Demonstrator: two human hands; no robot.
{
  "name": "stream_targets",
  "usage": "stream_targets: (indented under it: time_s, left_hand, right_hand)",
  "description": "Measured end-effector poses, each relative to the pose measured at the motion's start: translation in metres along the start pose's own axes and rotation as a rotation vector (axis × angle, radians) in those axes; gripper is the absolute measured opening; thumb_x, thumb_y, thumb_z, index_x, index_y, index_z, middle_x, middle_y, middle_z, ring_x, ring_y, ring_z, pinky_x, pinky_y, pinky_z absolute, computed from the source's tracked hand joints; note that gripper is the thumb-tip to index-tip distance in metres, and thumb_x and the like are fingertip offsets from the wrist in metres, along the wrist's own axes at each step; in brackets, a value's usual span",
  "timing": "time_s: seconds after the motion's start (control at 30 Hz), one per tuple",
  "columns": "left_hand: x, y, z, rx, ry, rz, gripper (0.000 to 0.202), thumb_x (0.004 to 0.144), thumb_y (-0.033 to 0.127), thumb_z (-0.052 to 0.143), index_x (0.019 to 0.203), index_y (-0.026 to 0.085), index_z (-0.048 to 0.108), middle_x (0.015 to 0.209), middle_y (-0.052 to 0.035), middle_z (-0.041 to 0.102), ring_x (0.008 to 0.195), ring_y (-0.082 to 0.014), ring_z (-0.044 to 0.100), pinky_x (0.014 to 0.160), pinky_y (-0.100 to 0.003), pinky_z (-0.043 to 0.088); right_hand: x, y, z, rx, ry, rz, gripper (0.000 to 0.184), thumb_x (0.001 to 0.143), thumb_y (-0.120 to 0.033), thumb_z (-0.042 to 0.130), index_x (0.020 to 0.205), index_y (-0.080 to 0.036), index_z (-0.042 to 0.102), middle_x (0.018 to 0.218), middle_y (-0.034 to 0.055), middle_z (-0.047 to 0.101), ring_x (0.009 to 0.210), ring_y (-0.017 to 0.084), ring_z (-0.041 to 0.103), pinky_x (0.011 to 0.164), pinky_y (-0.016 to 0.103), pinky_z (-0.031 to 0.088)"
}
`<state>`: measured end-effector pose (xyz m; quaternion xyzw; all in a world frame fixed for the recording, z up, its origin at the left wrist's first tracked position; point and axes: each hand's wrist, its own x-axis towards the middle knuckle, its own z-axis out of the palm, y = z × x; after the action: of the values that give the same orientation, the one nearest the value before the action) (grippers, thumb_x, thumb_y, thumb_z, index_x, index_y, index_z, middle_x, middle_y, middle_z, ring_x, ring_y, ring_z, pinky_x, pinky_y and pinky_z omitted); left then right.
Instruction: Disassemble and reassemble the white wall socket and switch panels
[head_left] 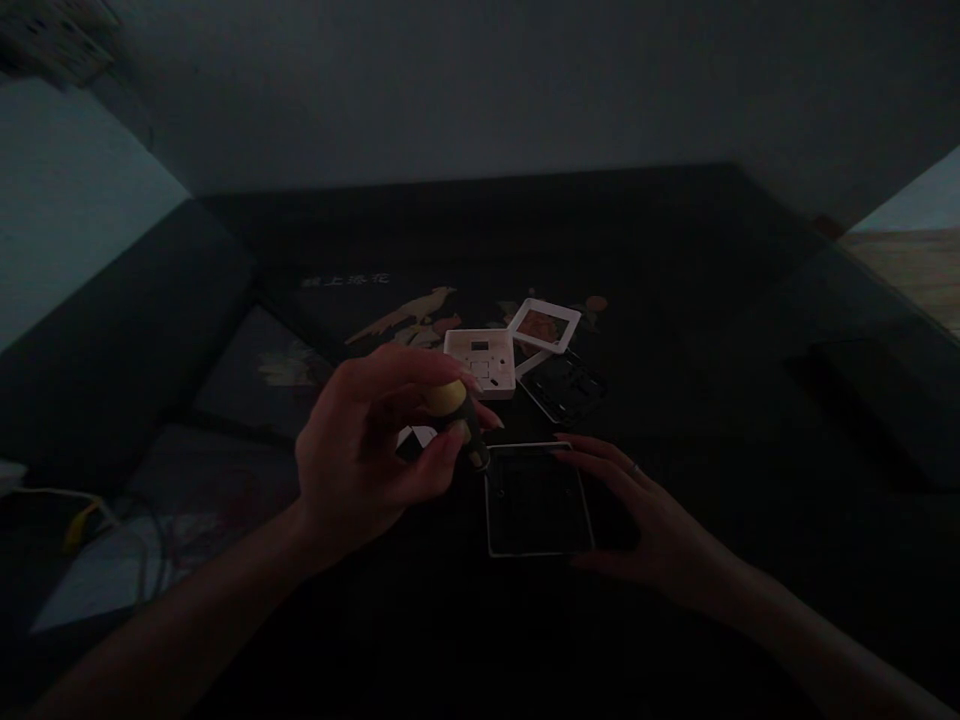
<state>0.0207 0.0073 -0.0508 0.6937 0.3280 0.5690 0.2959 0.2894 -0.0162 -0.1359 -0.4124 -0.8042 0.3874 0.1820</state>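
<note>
My left hand [382,430] is closed around a screwdriver [474,440] with a yellow and dark handle. Its lower end points down at the upper left corner of a square dark panel with a thin white rim [538,505]; in the dim light I cannot tell whether the tip touches a screw. With fingers at the top edge and thumb low on the right side, my right hand [637,510] grips that panel. Behind the hands lie a white square box [480,362], a white frame [545,325] and a black square plate [564,388].
The dark glossy tabletop [675,400] carries a printed bird [409,313]. A small white and dark piece [415,440] shows partly behind my left hand. Cables [97,505] lie at the left, and a dark flat object [870,400] lies at the right. A wall rises behind.
</note>
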Motion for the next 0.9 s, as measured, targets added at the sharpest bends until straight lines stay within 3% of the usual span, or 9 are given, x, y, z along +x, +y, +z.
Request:
stream_targets:
  time_s: [0.43,0.9]
  left_hand:
    - [0.0001,0.0017,-0.0031,0.006,-0.062,0.103,0.038,0.081,0.003,0.067,0.111,0.026,0.063,0.099,-0.002,0.066,0.073,-0.017,0.074,0.055,-0.028,0.065]
    - [-0.0009,0.0069,-0.0045,0.192,-0.11,0.162,0.037,0.078,0.009,0.069,0.109,0.028,0.062,0.097,-0.0027,0.071,0.072,-0.0194,0.073,0.054,-0.03,0.063]
  right_hand:
    - [-0.0005,0.0014,0.0012,-0.002,-0.001,-0.014,0.079,0.079,-0.036,0.077,0.146,-0.034,0.035,0.158,0.0127,0.035,0.141,0.033,0.043,0.111,0.058,0.041]
    - [-0.0004,-0.0015,-0.0002,-0.038,0.018,-0.036,0.079,0.079,-0.032,0.077,0.147,-0.034,0.035,0.156,0.0131,0.037,0.139,0.034,0.046,0.108,0.058,0.044]
